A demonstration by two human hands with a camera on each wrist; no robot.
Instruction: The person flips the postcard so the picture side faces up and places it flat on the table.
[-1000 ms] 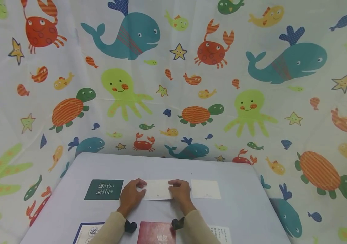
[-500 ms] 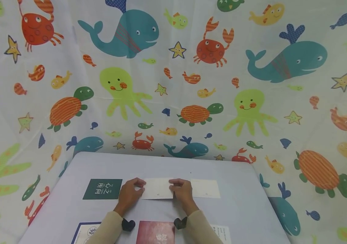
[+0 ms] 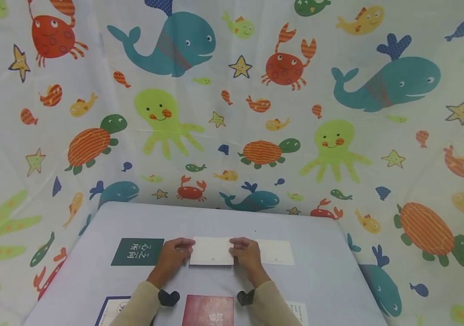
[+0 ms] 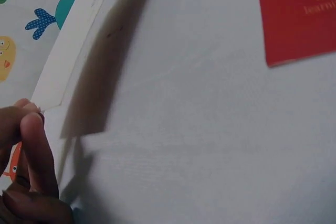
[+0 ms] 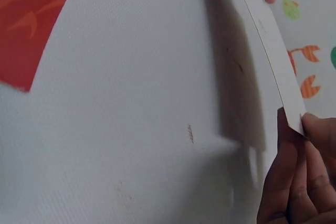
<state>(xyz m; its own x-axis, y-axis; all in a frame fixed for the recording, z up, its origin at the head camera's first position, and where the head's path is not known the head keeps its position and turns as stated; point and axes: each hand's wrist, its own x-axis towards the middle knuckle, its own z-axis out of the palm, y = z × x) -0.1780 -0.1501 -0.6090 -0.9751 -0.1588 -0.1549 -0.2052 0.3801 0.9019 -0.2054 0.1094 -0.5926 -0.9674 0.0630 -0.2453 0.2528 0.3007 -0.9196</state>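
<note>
A blank-looking white card (image 3: pixel 211 251) with a tiny mark near its lower edge is held up between both hands at the middle of the table. My left hand (image 3: pixel 172 260) pinches its left end between thumb and fingers; my right hand (image 3: pixel 248 260) pinches the opposite end. Seen from the left wrist, the raised card (image 4: pixel 73 51) casts a dark shadow on the white cloth beneath. In the right wrist view the card (image 5: pixel 270 51) stands nearly edge-on, its corner between thumb and fingertips.
Right of the hands lies another white card (image 3: pixel 277 252). A green card with white characters (image 3: pixel 137 252) is on the left. Nearer the body lie a red card (image 3: pixel 208 310), a blue-bordered card (image 3: pixel 109 310) and a white text card (image 3: pixel 299 312). A sea-animal curtain (image 3: pixel 232 149) stands behind.
The white card has risen slightly off the table, and a darker shadow shows under its near edge. Both hands rose with it, the right shifting a little to the right.
</note>
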